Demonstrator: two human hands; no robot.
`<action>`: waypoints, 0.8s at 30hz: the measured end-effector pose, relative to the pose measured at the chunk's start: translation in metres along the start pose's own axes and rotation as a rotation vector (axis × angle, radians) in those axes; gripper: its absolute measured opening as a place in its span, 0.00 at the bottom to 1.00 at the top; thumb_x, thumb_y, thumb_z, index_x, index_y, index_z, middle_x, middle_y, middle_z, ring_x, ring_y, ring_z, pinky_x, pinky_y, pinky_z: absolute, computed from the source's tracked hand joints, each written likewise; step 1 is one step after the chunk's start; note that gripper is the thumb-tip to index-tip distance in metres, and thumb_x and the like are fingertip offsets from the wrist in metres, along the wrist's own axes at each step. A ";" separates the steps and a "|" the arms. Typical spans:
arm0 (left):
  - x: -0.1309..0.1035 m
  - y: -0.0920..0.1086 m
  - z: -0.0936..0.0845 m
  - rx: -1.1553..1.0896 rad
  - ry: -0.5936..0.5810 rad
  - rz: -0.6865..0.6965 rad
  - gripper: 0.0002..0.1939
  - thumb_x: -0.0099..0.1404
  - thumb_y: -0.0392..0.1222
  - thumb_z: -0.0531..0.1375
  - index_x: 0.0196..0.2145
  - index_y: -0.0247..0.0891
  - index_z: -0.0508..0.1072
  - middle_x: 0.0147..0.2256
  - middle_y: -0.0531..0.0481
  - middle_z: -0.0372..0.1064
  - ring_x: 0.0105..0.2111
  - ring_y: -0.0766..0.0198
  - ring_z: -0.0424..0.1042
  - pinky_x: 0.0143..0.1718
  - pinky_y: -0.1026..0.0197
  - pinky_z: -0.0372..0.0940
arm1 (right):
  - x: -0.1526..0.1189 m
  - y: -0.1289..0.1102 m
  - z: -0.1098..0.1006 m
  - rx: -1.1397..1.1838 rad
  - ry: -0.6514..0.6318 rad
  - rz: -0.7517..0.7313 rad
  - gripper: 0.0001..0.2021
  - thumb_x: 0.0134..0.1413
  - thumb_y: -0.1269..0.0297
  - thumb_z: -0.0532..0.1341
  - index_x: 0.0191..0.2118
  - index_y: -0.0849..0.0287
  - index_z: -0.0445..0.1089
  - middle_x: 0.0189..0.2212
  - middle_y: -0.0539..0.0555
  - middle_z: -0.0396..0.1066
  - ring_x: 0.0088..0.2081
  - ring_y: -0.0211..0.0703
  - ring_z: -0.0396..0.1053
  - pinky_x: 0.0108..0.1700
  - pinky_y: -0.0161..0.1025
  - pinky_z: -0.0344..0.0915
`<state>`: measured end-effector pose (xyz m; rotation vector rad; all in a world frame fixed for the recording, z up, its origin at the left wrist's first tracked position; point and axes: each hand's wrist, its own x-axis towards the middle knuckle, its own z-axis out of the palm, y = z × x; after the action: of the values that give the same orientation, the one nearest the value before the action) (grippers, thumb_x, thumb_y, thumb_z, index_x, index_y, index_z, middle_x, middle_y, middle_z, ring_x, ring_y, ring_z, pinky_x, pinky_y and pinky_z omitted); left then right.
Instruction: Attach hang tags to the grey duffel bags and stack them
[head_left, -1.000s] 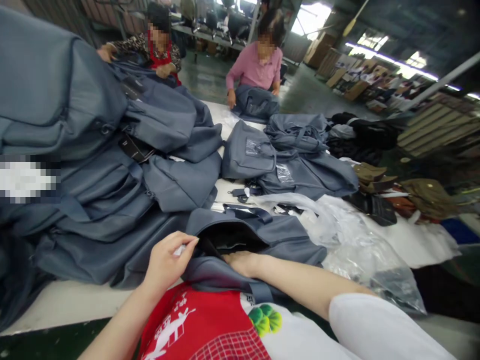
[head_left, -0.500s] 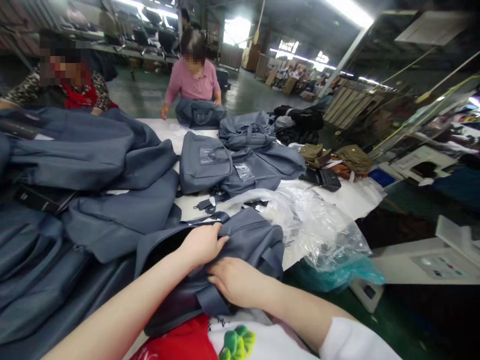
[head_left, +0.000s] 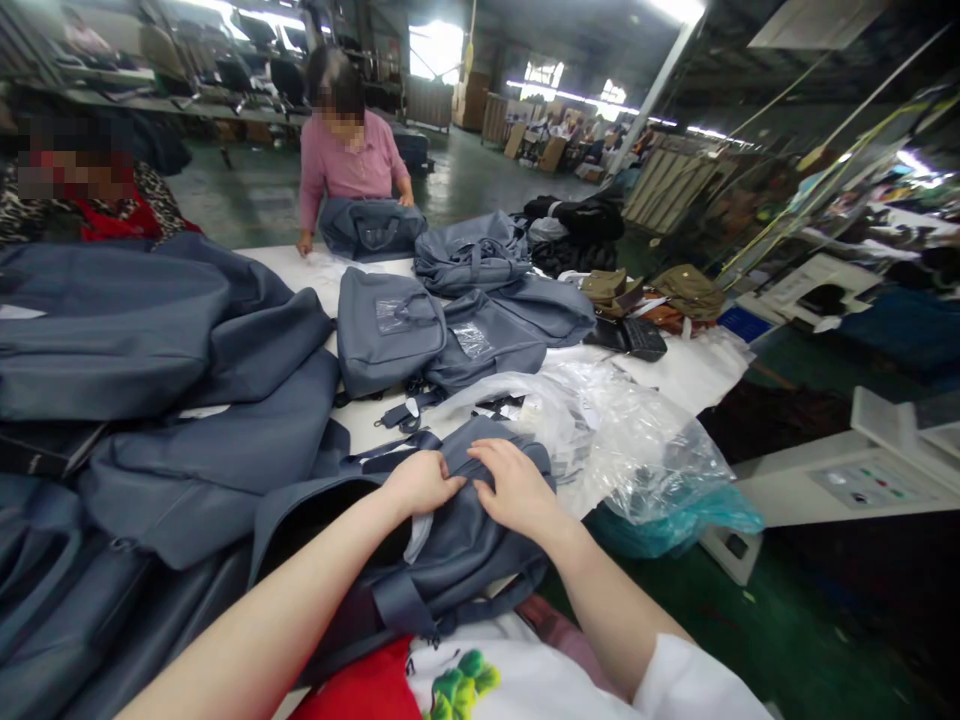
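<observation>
A blue-grey bag (head_left: 480,540) lies in front of me with its dark opening gaping at the left. My left hand (head_left: 424,483) is closed on the bag's edge beside that opening. Just to the right, my right hand (head_left: 514,485) rests on the bag's upper side, its thumb and fingers apart. A pale strip of material (head_left: 420,535) shows under my left hand. Beyond the hands lie a dark strap with a metal clip (head_left: 405,412) and an upright blue-grey bag (head_left: 388,330) with a clear plastic patch.
More blue-grey bags (head_left: 217,450) pile up at the left. Clear plastic wrapping (head_left: 637,440) spreads at the right of the white table (head_left: 682,375). Two people stand across the table; the one in pink (head_left: 349,155) touches a bag. A white machine (head_left: 847,480) stands at the right.
My right hand has moved up and away from me, from the bag's near side to its upper side, and its fingers have spread. The view has shifted slightly right.
</observation>
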<state>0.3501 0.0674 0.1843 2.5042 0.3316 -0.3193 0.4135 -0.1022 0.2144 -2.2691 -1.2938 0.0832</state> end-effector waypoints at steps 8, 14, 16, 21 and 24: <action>-0.009 -0.012 -0.004 -0.072 0.189 -0.079 0.08 0.58 0.36 0.53 0.34 0.36 0.71 0.32 0.44 0.73 0.33 0.58 0.72 0.36 0.60 0.61 | 0.011 0.013 0.015 -0.060 -0.265 -0.155 0.29 0.45 0.57 0.67 0.54 0.58 0.65 0.50 0.59 0.67 0.53 0.51 0.62 0.57 0.49 0.54; -0.031 -0.063 -0.052 -0.256 0.283 -0.188 0.11 0.55 0.38 0.56 0.38 0.36 0.70 0.27 0.50 0.71 0.24 0.64 0.69 0.28 0.64 0.60 | 0.044 0.018 0.042 -0.182 -0.108 -0.078 0.10 0.57 0.57 0.60 0.36 0.59 0.72 0.32 0.55 0.70 0.39 0.45 0.66 0.44 0.42 0.57; -0.055 -0.098 -0.067 -0.455 0.366 -0.212 0.11 0.54 0.42 0.57 0.36 0.36 0.69 0.22 0.55 0.66 0.20 0.67 0.64 0.24 0.66 0.58 | 0.059 0.022 0.046 -0.177 -0.022 -0.083 0.12 0.59 0.55 0.58 0.34 0.59 0.72 0.31 0.55 0.70 0.37 0.45 0.66 0.42 0.41 0.56; -0.148 -0.201 -0.044 -0.892 0.568 -0.318 0.22 0.49 0.51 0.64 0.40 0.38 0.67 0.17 0.61 0.59 0.15 0.72 0.54 0.17 0.70 0.49 | 0.093 0.026 0.054 -0.159 0.058 -0.109 0.14 0.59 0.54 0.58 0.32 0.58 0.73 0.30 0.54 0.71 0.35 0.44 0.66 0.41 0.39 0.55; -0.200 -0.240 0.012 -1.065 0.702 -0.569 0.25 0.44 0.53 0.65 0.37 0.36 0.67 0.16 0.60 0.59 0.15 0.71 0.56 0.16 0.70 0.50 | 0.112 0.022 0.063 -0.171 0.081 -0.119 0.12 0.58 0.56 0.59 0.32 0.58 0.74 0.30 0.54 0.72 0.35 0.43 0.66 0.41 0.40 0.55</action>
<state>0.0872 0.2189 0.1087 1.3427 1.1411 0.4521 0.4719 0.0062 0.1718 -2.3042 -1.4372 -0.1663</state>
